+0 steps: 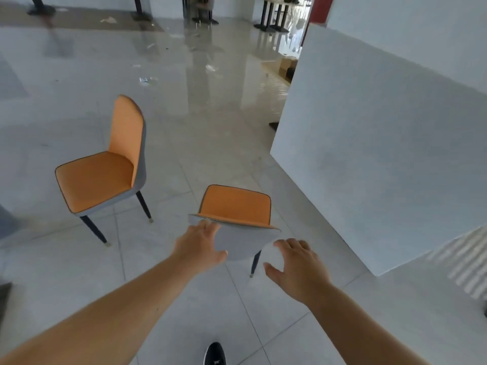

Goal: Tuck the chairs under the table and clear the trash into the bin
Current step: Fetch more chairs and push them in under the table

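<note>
Two orange chairs with grey backs stand on the tiled floor. The near chair (237,209) is right in front of me, its grey backrest facing me. My left hand (200,246) rests on the left top edge of that backrest, fingers spread. My right hand (295,267) hovers open just right of the backrest, apart from it. The second chair (105,167) stands to the left, seat facing left. A white square table (382,154) fills the right side. Bits of trash (147,80) lie scattered on the floor farther back.
My black shoe (214,354) shows at the bottom. Dark table bases (268,25) stand at the far end of the room. A cardboard box (287,67) sits behind the white table. The glossy floor stretches between the chairs and the far tables.
</note>
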The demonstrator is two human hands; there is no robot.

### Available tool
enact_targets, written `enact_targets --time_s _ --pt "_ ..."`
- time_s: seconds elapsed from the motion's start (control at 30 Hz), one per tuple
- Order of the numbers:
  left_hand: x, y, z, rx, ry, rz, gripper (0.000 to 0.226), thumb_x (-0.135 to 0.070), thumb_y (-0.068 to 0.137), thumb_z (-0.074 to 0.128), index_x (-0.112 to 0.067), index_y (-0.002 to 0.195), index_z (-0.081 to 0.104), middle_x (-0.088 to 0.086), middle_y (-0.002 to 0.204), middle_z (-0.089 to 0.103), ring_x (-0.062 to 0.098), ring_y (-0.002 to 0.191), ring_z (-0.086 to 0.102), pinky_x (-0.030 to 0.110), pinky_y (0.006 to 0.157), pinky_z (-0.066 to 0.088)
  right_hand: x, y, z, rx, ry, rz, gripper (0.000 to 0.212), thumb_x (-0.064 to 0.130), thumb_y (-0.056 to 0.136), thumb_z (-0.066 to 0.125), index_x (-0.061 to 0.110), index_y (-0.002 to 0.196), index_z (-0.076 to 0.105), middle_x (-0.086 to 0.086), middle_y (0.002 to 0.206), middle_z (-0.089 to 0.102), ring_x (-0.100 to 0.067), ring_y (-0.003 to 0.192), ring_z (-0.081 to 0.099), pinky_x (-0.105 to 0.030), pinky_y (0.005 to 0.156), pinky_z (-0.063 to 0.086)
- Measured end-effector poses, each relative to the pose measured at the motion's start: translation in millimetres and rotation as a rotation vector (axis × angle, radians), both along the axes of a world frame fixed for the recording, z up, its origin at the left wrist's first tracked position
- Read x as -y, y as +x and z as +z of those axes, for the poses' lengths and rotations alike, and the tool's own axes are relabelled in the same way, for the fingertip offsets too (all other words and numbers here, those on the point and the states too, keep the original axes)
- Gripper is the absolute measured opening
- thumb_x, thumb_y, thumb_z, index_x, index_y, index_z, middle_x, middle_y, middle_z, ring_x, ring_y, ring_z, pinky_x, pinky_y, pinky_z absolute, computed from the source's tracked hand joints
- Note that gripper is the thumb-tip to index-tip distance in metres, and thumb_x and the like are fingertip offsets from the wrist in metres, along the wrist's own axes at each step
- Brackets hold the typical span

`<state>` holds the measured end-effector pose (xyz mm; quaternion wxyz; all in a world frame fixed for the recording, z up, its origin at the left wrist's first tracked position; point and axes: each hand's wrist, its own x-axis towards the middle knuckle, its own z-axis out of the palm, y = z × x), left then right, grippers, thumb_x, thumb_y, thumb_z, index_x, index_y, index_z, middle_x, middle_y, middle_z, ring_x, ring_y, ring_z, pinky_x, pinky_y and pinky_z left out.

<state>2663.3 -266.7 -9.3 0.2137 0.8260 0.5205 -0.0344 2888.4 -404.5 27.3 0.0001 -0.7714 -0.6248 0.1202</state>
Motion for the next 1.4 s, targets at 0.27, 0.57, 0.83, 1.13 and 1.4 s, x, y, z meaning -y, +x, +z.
enact_targets --time_s 0.27,0.57,0.83,1.13,1.4 --pt "-119 27 -96 -0.152 -0.134 0.033 0.089 -0.05 0.085 0.076 -0.037 0.158 0.026 -0.002 0.168 0.019 0.034 0.15 0.018 0.052 0.109 0.044 -145 29 -97 -0.058 -0.175 0.104 0.071 0.062 0.089 0.062 0.027 0.145 0.036 0.0 0.137 0.053 -0.026 0.127 0.048 -0.048 0.103 0.049" --pt "-137 33 -115 0.006 -0.127 0.107 0.027 -0.025 0.081 0.077 -0.029 0.107 0.072 -0.006 0.097 0.062 0.019 0.1 0.053 0.033 0.079 0.049 -197 47 -148 -0.03 -0.367 0.128 0.019 0.031 0.094 0.062 0.027 0.102 0.046 0.003 0.092 0.05 -0.031 0.1 0.058 -0.044 0.079 0.057" --pt "-54 51 -103 -0.111 -0.162 0.348 0.017 -0.032 0.087 0.071 -0.032 0.103 0.064 0.0 0.104 0.058 0.019 0.095 0.055 0.036 0.084 0.054 -191 72 -140 -0.026 -0.331 0.478 0.016 0.025 0.095 0.058 0.025 0.111 0.055 0.001 0.1 0.058 -0.025 0.095 0.059 -0.043 0.079 0.056" --pt "59 -1 -111 -0.058 -0.171 0.761 0.016 -0.042 0.089 0.065 -0.04 0.091 0.049 -0.014 0.091 0.051 0.015 0.094 0.044 0.03 0.076 0.047 -194 -2 -142 -0.011 -0.235 0.911 0.02 0.021 0.092 0.059 0.026 0.111 0.056 0.001 0.105 0.055 -0.024 0.099 0.055 -0.04 0.075 0.053" --pt "160 -97 -117 -0.02 -0.227 1.171 0.019 -0.046 0.086 0.064 -0.042 0.093 0.046 -0.013 0.095 0.047 0.016 0.099 0.044 0.033 0.079 0.048 -172 -158 -142 0.035 -0.264 1.307 0.024 0.024 0.091 0.063 0.028 0.114 0.055 0.001 0.112 0.057 -0.026 0.105 0.053 -0.044 0.082 0.052"
